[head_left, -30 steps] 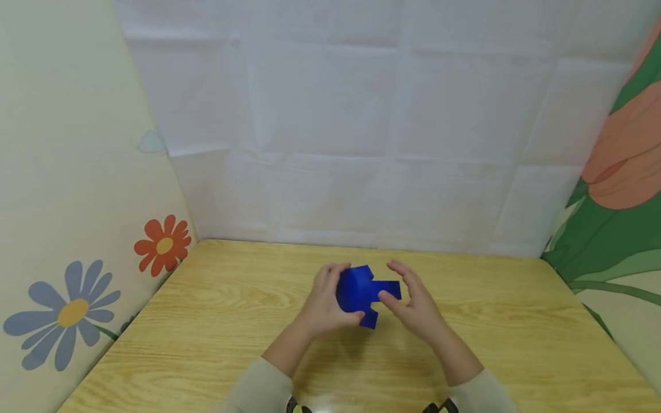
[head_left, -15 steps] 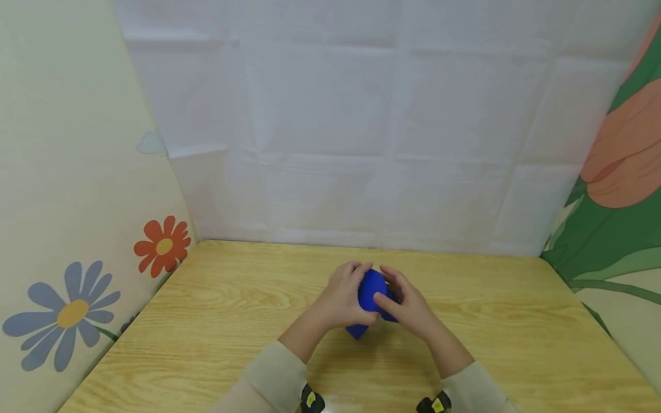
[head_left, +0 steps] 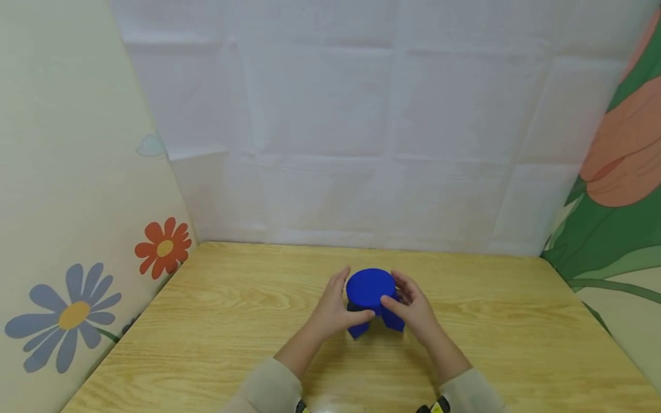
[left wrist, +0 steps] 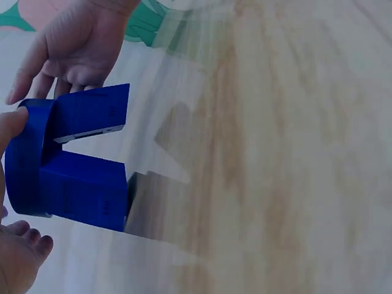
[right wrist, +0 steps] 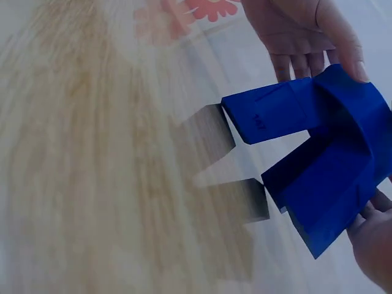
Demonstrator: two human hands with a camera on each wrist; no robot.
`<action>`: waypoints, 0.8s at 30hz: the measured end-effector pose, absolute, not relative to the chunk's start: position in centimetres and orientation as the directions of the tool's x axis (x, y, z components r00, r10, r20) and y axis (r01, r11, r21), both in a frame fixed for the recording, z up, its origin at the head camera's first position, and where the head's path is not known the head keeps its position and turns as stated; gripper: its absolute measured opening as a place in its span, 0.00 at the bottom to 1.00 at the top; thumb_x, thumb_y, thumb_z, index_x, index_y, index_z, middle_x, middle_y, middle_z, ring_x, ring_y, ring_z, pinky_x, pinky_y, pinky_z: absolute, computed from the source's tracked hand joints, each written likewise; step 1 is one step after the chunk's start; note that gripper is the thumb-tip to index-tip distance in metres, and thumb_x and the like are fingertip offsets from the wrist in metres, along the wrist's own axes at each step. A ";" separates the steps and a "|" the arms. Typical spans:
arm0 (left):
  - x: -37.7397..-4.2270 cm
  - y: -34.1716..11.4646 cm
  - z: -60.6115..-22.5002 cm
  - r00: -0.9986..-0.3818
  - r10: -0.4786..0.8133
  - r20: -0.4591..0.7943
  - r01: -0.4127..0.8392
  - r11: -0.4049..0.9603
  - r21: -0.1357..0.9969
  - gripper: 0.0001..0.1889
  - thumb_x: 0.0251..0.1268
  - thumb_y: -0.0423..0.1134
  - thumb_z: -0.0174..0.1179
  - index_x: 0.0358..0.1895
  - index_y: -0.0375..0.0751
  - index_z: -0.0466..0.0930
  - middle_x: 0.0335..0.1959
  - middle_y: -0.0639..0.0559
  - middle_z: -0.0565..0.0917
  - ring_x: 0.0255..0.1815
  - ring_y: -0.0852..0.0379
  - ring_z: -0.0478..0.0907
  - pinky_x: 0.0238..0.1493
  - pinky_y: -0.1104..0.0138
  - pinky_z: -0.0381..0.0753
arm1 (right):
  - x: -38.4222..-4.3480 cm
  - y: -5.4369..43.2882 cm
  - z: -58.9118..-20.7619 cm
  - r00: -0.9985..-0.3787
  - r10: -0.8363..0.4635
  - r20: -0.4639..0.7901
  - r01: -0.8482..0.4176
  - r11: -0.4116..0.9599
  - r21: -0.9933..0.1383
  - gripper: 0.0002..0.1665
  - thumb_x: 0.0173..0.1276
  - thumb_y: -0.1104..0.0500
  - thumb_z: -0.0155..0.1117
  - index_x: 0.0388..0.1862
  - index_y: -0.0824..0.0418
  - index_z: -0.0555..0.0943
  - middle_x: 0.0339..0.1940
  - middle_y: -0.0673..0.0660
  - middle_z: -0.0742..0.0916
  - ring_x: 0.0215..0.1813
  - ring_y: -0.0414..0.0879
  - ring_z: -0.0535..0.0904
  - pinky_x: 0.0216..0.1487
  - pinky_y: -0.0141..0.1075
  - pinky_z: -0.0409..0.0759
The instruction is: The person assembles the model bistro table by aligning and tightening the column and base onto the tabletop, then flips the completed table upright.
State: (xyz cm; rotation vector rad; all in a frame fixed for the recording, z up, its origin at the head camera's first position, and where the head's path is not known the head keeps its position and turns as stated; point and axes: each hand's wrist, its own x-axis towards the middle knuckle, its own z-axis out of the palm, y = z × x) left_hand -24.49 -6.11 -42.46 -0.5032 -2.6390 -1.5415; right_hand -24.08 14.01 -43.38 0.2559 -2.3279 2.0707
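Observation:
A small blue stool (head_left: 370,288), with a round flat top and several flat, broad legs, is upright at the middle of the wooden table. My left hand (head_left: 330,310) holds the left side of its top, thumb at the front and fingers behind. On the right side my right hand (head_left: 417,310) grips it the same way, its thumb on the rim. In the left wrist view, two stool legs (left wrist: 86,190) point toward the tabletop, their ends close to their reflections. The right wrist view shows several legs of the stool (right wrist: 269,116), with raised marks on one too small to read.
The wooden table (head_left: 248,298) reaches back to a white creased cloth (head_left: 320,115). A wall with painted flowers (head_left: 74,315) borders the left side. Another wall with a large painted tulip (head_left: 625,149) borders the right.
The stool was tipped on its side with its legs toward the right. Both hands have turned it, so the round top now faces up and the legs point down. The right hand moved onto the top.

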 end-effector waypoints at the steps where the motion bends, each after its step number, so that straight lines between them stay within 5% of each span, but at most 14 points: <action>1: -24.5 -6.1 -42.8 -0.952 0.249 0.177 0.271 0.424 0.864 0.55 0.49 0.49 0.75 0.76 0.33 0.51 0.74 0.31 0.60 0.72 0.33 0.63 0.68 0.42 0.66 | -24.1 14.0 -43.5 -0.988 -0.102 0.118 -0.129 0.114 -0.985 0.41 0.66 0.63 0.66 0.74 0.65 0.61 0.74 0.67 0.68 0.73 0.63 0.66 0.73 0.54 0.65; 8: -24.8 -6.0 -44.0 -0.963 0.252 0.095 0.158 0.243 0.957 0.51 0.54 0.44 0.73 0.77 0.33 0.50 0.73 0.30 0.62 0.72 0.31 0.62 0.70 0.44 0.65 | -24.2 13.8 -44.2 -0.990 -0.105 0.093 -0.108 0.149 -0.983 0.49 0.61 0.61 0.72 0.77 0.63 0.58 0.73 0.68 0.69 0.72 0.66 0.67 0.68 0.55 0.71; 24: -26.3 -6.1 -43.9 -0.975 0.201 0.097 0.145 0.243 0.959 0.48 0.56 0.43 0.71 0.77 0.37 0.52 0.74 0.31 0.61 0.73 0.31 0.61 0.69 0.42 0.66 | -25.8 13.5 -44.0 -0.985 -0.170 0.037 -0.071 0.195 -0.978 0.52 0.63 0.55 0.71 0.79 0.60 0.53 0.77 0.67 0.63 0.76 0.66 0.58 0.71 0.60 0.63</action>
